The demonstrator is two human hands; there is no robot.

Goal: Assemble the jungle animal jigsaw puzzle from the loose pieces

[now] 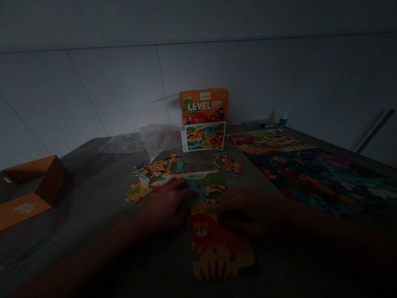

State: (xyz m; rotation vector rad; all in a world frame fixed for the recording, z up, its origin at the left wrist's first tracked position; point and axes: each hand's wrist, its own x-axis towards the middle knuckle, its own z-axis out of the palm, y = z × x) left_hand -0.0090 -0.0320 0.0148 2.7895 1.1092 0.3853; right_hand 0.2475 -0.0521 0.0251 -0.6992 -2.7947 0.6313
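Observation:
A partly joined jigsaw puzzle (214, 255) lies on the table in front of me, with a red-maned lion on its lower part and green and blue scenery on its upper part. My left hand (170, 204) rests on the upper left of it, fingers bent but apart, an index finger reaching onto the blue area. At the right edge, beside the lion's mane, my right hand (248, 207) touches the puzzle with thumb and fingers apart. Dim light hides detail; I see no piece held in either hand. Loose puzzle pieces (165, 165) lie beyond my left hand.
Another few pieces (230, 163) lie at the right. An orange "LEVEL UP!" box (204, 106) stands behind a picture card (204, 136). Clear plastic wrap (157, 139), an orange box part (44, 187), a dark finished puzzle (314, 180) and a small bottle (283, 121) surround the work.

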